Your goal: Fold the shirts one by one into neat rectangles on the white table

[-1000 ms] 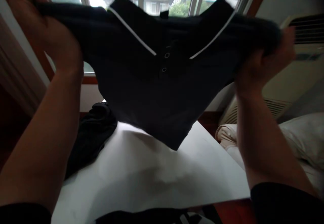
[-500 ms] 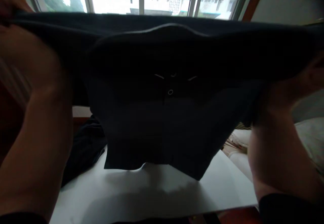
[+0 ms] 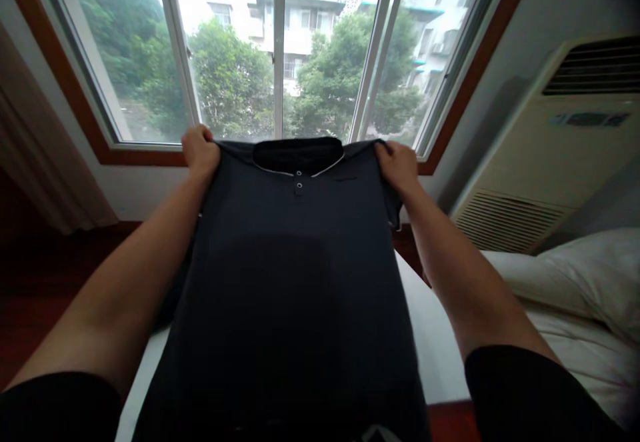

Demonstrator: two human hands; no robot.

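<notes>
A dark short-sleeved T-shirt (image 3: 305, 262) hangs stretched out in front of me, its buttoned neckline with pale trim facing me. My left hand (image 3: 201, 152) is closed on the shirt's left shoulder. At the opposite shoulder, my right hand (image 3: 397, 164) grips the fabric, and a sleeve drops below it. The shirt's lower part reaches down toward me over the white table (image 3: 440, 342), covering most of its top. Part of a dark cloth (image 3: 173, 302) shows behind the shirt's left side.
Beyond the shirt is a window (image 3: 280, 62) with a brown frame. To the right stand a floor air conditioner (image 3: 545, 149) and a bed with pale bedding (image 3: 580, 295). A curtain (image 3: 50, 142) hangs at the left above a reddish floor.
The shirt has swung from raised close before my face to lower and farther out, spread lengthwise toward me. Both hands have moved forward and inward, still gripping it.
</notes>
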